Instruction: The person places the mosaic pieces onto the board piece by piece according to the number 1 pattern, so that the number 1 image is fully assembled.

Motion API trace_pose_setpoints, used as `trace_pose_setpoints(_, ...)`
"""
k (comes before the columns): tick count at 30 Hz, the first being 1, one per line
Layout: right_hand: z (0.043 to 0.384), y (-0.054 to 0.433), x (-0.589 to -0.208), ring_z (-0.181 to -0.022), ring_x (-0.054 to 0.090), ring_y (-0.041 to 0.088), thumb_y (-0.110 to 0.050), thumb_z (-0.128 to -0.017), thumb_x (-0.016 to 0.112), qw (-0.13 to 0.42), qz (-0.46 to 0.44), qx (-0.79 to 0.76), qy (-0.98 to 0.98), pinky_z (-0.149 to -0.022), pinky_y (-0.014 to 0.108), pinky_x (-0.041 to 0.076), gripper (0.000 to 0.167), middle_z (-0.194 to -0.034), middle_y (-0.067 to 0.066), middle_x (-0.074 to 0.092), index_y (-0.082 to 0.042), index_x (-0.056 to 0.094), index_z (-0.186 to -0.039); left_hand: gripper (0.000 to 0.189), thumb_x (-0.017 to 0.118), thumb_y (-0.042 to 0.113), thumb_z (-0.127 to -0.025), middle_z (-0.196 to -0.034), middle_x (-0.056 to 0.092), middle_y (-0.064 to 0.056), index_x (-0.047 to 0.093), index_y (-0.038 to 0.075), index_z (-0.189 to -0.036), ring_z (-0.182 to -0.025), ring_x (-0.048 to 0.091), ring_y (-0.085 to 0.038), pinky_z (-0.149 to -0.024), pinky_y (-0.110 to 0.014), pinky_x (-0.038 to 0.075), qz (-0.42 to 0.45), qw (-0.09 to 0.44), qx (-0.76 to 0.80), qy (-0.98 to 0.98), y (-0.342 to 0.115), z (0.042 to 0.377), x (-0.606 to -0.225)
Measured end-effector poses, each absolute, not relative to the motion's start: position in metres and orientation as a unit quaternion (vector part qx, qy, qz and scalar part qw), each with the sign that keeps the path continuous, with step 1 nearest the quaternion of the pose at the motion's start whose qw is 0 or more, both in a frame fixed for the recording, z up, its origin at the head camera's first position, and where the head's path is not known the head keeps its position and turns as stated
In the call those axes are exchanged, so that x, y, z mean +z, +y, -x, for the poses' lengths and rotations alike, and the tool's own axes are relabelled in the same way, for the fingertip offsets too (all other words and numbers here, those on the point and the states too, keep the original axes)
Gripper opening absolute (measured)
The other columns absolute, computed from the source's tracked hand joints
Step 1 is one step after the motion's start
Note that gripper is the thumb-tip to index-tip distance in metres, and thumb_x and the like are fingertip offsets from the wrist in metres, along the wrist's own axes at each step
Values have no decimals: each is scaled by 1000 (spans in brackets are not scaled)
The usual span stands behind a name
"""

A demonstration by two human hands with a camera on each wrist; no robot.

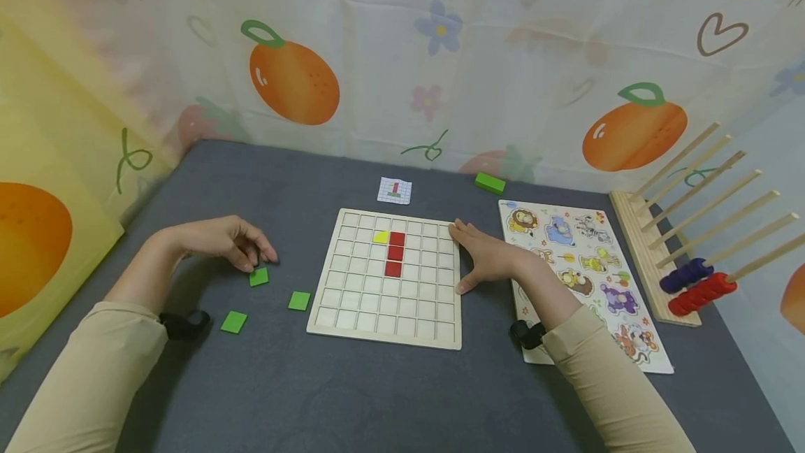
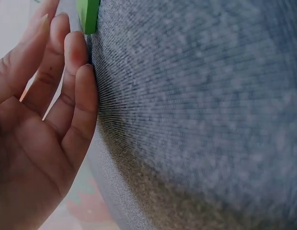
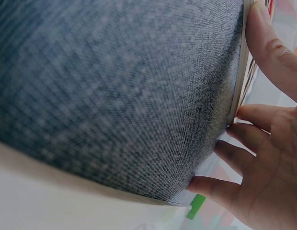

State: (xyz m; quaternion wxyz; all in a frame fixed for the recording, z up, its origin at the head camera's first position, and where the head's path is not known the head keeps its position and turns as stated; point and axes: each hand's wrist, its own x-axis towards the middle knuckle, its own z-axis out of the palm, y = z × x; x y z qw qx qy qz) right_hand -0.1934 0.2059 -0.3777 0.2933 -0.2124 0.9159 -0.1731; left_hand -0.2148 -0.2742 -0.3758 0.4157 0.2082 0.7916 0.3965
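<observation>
My left hand (image 1: 223, 240) is low over the table at the left, its fingers loosely bent. A green square tile (image 1: 259, 276) lies by its thumb; whether they touch I cannot tell. In the left wrist view a green piece (image 2: 89, 17) shows just past the fingertips, not between them. Two more green tiles, one (image 1: 298, 300) near the board and one (image 1: 234, 321) nearer me, lie flat. My right hand (image 1: 487, 254) rests with spread fingers against the right edge of the wooden grid board (image 1: 358, 303). Red squares (image 1: 394, 253) form a column on it, beside a yellow piece (image 1: 381, 237).
Behind the board lies a small card (image 1: 394, 191) with a red and green figure. A green block (image 1: 490, 183) sits at the back edge. An animal puzzle board (image 1: 560, 229) is under my right forearm, with a wooden peg rack (image 1: 654, 264) holding blue and red beads beyond.
</observation>
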Motion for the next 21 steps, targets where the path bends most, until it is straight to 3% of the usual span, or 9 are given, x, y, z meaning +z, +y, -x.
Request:
trace_pose_setpoints(9,194,206,-380,-155,-2,41,-36,-78,83,294,209,-175,916,-123,60,15,117,-167,17,-4,-6,5,-159,51,75,-1,-76,-93,55,-1,62,-8,-125,-80,49,-7,-67,-21,48,-232,427,388,783,-273,214,-384)
trace_pose_setpoints(21,194,206,-379,-155,-2,41,-37,-78,83,293,213,-171,916,-123,59,14,116,-167,17,-4,-5,5,-159,48,72,-8,-72,-88,47,-5,63,-7,-118,-71,40,-8,-61,-22,41,-247,421,385,783,-269,213,-387)
